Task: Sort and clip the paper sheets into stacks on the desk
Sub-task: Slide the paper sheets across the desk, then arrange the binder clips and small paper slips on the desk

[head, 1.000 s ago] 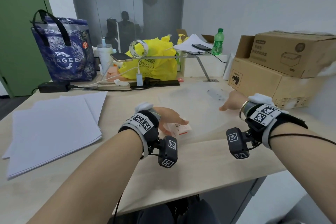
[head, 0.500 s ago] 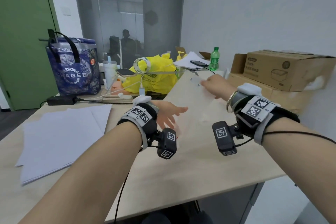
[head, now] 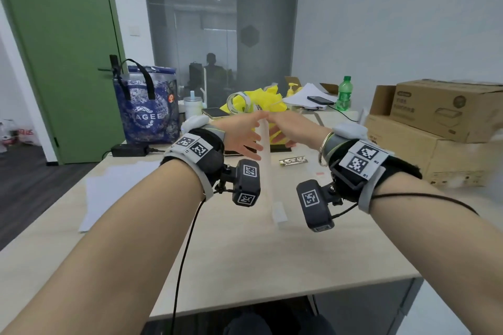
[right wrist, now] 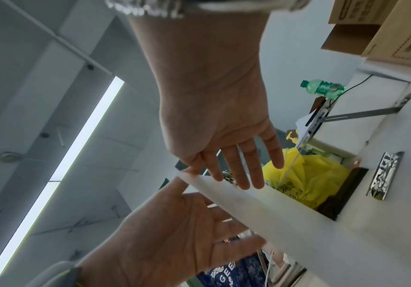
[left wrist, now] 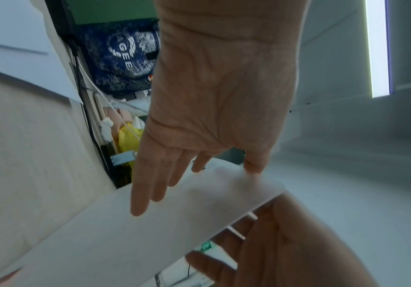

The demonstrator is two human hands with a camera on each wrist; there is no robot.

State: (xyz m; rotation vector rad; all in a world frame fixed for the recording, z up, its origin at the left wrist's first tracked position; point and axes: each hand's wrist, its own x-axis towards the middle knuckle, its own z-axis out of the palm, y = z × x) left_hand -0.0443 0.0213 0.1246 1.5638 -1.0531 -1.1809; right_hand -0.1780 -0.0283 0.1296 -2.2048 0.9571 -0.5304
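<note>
A translucent white plastic sheet [head: 265,168] stands upright on edge above the desk [head: 245,266], between both raised hands. My right hand [head: 285,132] pinches its top corner with thumb and forefinger [right wrist: 214,170], the other fingers straight along its right face. My left hand [head: 242,140] lies flat against the left face with straight fingers [left wrist: 140,194], its thumb touching the top edge. A loose stack of white paper sheets [head: 117,193] lies on the desk at the left. A shiny metal clip [head: 293,161] lies on the desk beyond the hands.
Cardboard boxes [head: 435,122] are stacked along the right edge. At the back stand a blue tote bag [head: 147,111], a yellow plastic bag [head: 272,102], a green bottle [head: 344,92] and a black power adapter [head: 129,149]. A small white strip [head: 279,212] lies mid-desk.
My right hand lifted the sheet's far edge off the desk and swung it upright. Both hands rose and came together at its top. The view tilted upward.
</note>
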